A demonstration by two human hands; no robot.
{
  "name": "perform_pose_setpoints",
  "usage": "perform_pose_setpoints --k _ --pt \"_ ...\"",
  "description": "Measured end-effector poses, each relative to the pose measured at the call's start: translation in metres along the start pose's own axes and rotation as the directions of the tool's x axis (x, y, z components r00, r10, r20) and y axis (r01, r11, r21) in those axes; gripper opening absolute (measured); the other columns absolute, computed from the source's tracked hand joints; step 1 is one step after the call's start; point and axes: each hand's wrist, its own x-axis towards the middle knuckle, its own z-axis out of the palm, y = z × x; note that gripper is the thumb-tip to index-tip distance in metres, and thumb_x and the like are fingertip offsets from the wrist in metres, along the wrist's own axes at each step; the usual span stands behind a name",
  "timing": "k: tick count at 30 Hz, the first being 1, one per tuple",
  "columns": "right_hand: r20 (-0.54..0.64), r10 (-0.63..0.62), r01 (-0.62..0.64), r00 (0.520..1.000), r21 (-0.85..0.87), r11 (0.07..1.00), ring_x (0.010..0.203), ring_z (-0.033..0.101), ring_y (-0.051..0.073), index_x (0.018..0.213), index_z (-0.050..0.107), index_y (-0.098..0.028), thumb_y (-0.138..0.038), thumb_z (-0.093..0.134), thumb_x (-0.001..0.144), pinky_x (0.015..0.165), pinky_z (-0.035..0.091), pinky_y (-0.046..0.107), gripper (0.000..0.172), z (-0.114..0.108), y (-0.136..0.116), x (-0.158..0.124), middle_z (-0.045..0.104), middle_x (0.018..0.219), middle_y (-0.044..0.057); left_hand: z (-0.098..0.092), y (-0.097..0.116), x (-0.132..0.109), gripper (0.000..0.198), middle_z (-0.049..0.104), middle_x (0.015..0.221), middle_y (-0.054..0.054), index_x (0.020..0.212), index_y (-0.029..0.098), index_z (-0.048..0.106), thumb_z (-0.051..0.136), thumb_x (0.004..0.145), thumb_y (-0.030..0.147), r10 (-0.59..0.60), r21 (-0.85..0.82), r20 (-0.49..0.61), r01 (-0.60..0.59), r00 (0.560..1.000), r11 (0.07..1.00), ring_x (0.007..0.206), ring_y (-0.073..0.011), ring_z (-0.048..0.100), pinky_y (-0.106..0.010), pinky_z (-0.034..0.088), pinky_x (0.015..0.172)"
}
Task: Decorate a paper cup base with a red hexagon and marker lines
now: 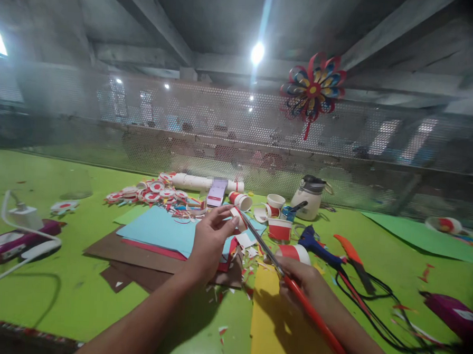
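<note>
My left hand (211, 239) is raised over the paper sheets, its fingers pinched on a small white and red paper piece (238, 218). My right hand (300, 278) grips red-handled scissors (294, 285), whose blades (257, 236) reach up to that paper piece. A light blue sheet (158, 228) lies on brown sheets (129, 253) under my left hand. A yellow sheet (269, 316) lies below my right hand.
Red and white paper cups (279, 229) and paper rosettes (148, 193) lie on the green table (56, 284). A blue glue gun (316, 244), an orange cutter (351, 254), a white pot (309, 196), a rolled tube (200, 183) and a charger (24, 216) are around. A paper pinwheel (313, 88) hangs on the mesh fence.
</note>
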Motion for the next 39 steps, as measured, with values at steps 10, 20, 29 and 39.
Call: perform_pose_setpoints --k 10,20,29,39 --pt "0.003 0.032 -0.032 0.999 0.016 0.999 0.057 0.041 0.013 0.081 0.061 -0.016 -0.015 0.049 0.067 0.054 0.03 0.024 0.018 0.002 -0.001 -0.001 0.049 0.062 -0.002 -0.001 -0.003 0.001 0.037 0.072 0.093 -0.007 0.102 0.014 0.065 0.077 0.069 0.027 -0.002 0.028 -0.012 0.002 1.0 1.0 0.084 -0.019 0.068 -0.034 0.056 0.077" --pt "-0.007 0.11 -0.109 0.994 0.031 0.994 0.052 0.04 0.012 0.081 0.064 -0.017 -0.013 0.046 0.07 0.05 0.03 0.022 0.021 0.003 -0.014 -0.001 0.044 0.058 -0.004 0.001 -0.003 0.0 0.035 0.072 0.093 -0.007 0.098 0.015 0.067 0.078 0.067 0.027 0.011 0.049 -0.046 -0.008 0.999 0.999 0.083 -0.0194 0.068 -0.035 0.056 0.075" --pt "-0.096 0.034 -0.045 0.995 -0.109 0.993 0.056 0.049 0.015 0.088 0.069 -0.016 -0.012 0.049 0.068 0.054 0.037 0.024 0.028 -0.006 -0.009 0.001 0.055 0.062 -0.001 0.0 -0.002 0.001 0.033 0.071 0.098 -0.007 0.101 0.016 0.066 0.076 0.071 0.028 0.031 0.002 -0.017 -0.031 0.999 1.0 0.084 -0.0186 0.068 -0.036 0.056 0.078" --pt "-0.033 -0.022 0.021 0.999 -0.029 0.999 0.077 0.062 0.02 0.105 0.068 -0.017 -0.006 0.047 0.062 0.069 0.046 0.027 0.049 -0.003 -0.007 0.001 0.071 0.088 0.005 -0.002 -0.003 -0.001 0.037 0.071 0.097 -0.005 0.104 0.018 0.067 0.078 0.07 0.026 0.022 -0.033 0.006 -0.022 1.0 0.999 0.084 -0.0179 0.067 -0.033 0.056 0.077"
